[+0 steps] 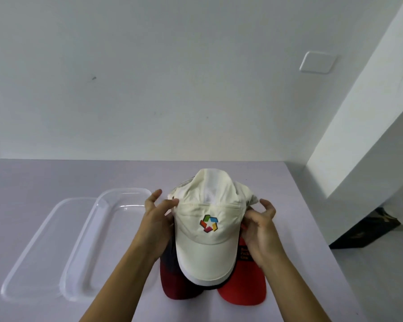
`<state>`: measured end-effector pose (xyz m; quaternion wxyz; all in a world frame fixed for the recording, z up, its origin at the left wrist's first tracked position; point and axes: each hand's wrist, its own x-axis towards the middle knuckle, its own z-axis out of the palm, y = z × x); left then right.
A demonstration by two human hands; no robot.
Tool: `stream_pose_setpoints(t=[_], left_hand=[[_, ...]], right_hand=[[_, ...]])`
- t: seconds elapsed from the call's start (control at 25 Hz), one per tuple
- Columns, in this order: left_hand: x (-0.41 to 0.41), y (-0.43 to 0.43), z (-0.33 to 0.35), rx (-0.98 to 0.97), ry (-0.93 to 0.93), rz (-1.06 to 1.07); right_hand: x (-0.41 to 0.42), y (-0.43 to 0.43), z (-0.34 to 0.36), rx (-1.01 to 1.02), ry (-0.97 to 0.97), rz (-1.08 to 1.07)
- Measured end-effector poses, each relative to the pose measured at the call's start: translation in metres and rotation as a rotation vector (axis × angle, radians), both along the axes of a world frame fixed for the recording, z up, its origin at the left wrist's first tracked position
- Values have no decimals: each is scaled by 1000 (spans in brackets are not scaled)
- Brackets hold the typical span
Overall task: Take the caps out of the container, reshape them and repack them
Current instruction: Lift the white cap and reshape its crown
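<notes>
Pinching the cream cap (207, 219) at both crown sides, left hand (157, 219) and right hand (261, 228) reshape it above red caps (242, 291) stacked on the table (56, 177); the clear container (116, 242) stands empty, repacking is not begun

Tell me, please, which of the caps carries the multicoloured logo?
The cream cap on top, held by both hands; the dark red cap and bright red cap lie beneath.

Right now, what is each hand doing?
Left hand: fingers pinching the left side of the white cap.
Right hand: fingers closed on the cap's right side.
</notes>
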<state>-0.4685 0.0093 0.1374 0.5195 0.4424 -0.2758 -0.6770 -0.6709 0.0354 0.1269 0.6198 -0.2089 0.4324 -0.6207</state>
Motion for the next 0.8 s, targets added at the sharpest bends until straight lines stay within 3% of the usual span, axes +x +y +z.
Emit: stream_pose_setpoints(t=[0.08, 0.2, 0.28, 0.4, 0.52, 0.68, 0.8], left_hand=[[-2, 3, 1, -27, 33, -16], [5, 5, 10, -116, -87, -222], [10, 4, 12, -145, -235, -333], [12, 1, 11, -134, -299, -298], [11, -2, 9, -81, -43, -221], [14, -5, 2, -17, 501, -141], [16, -5, -3, -41, 640, -160]], right_hand=[[0, 4, 0, -156, -82, 41], [-1, 7, 6, -289, 112, 192], [-4, 6, 7, -273, 210, 227], [-11, 4, 11, -194, 143, 278], [-16, 2, 10, -167, -15, 327], [-23, -4, 2, -169, -380, 173], [-27, -3, 0, -161, -436, 146]])
